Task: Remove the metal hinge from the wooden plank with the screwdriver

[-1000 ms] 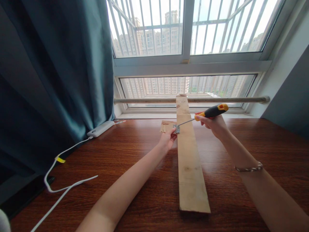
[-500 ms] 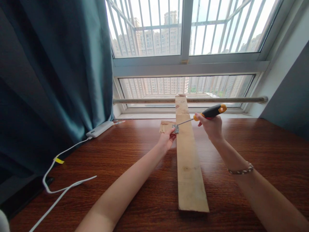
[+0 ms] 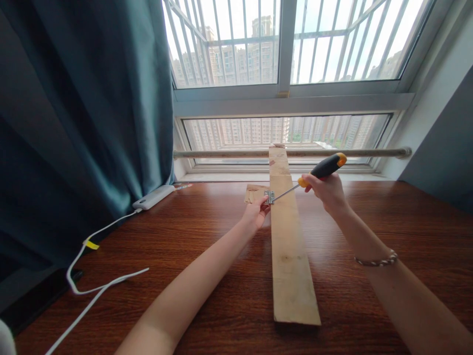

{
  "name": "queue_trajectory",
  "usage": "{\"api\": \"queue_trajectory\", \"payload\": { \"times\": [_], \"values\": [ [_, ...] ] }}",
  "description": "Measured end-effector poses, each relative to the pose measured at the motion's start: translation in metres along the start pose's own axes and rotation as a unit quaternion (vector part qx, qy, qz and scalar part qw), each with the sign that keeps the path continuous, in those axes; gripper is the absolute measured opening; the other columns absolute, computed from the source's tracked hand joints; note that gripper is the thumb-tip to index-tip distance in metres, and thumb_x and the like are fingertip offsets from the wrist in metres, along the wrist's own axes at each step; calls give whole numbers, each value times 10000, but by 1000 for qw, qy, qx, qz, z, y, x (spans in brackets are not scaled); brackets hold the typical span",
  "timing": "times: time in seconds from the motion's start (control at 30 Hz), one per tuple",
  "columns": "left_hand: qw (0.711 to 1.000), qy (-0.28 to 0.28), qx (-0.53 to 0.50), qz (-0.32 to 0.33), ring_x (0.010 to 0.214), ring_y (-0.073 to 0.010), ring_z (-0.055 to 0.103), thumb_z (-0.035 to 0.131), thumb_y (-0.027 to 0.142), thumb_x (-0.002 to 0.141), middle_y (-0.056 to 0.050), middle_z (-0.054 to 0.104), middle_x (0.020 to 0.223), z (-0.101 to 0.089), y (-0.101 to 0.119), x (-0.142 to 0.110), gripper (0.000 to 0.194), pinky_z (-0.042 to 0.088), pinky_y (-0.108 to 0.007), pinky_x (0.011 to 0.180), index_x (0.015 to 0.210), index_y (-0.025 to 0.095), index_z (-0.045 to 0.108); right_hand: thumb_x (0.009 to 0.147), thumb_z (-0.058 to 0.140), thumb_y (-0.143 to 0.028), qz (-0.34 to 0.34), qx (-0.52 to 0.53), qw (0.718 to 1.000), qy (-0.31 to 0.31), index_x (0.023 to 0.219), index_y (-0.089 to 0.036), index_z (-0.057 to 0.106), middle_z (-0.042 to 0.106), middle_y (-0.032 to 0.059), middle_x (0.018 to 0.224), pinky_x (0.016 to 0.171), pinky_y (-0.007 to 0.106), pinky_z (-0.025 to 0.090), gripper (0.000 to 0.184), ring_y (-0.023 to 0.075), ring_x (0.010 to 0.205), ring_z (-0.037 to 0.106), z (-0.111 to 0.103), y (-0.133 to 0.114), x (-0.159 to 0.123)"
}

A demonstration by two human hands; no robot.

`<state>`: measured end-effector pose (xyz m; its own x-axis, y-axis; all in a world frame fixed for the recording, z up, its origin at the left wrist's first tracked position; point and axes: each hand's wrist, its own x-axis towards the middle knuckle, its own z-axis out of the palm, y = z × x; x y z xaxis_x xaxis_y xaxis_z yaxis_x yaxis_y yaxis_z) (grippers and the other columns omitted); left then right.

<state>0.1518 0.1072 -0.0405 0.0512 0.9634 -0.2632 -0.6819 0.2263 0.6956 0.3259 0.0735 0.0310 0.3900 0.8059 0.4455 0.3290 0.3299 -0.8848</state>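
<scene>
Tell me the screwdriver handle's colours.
The handle is black with yellow-orange ends, clearest in the head view.

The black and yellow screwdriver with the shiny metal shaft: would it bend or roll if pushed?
The screwdriver probably won't bend; its metal shaft looks straight. Its rounded handle might roll. It's likely heavier at that thicker end.

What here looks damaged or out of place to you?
Mostly wear: the long board has dark, scuffed-looking patches near its window end, and the small board by the left hand looks torn on top. Also, one end of the white cable lies loose on the tabletop.
</scene>
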Motion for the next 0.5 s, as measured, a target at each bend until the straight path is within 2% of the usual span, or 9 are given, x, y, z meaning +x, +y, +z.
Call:
{"api": "queue_trajectory", "payload": {
  "times": [0.1,0.27,0.5],
  "values": [
    [1000,1,-3,0,527,-113,609,563,-8,762,-50,683,639,0,0,0,140,488,-221,554,739,108,637,619,679,-334,7,-1,1000,-4,537,-139,626,592,7,427,410,219,385,218,129,413,549,2,2,-1],
    [1000,3,-3,0,544,-120,618,576,-3,753,-55,688,648,0,0,-1,128,498,-229,575,748,108,640,630,689,-333,-18,-14,1000,-20,554,-147,635,630,18,486,467,235,417,208,153,487,597,1,0,-3],
    [1000,-5,5,-3,539,-118,612,563,6,762,-48,687,646,-1,0,0,148,502,-238,595,811,108,658,638,684,-354,-23,-15,999,-18,538,-148,622,633,24,510,496,250,438,237,154,493,596,-1,-4,-4]
  ]
}}
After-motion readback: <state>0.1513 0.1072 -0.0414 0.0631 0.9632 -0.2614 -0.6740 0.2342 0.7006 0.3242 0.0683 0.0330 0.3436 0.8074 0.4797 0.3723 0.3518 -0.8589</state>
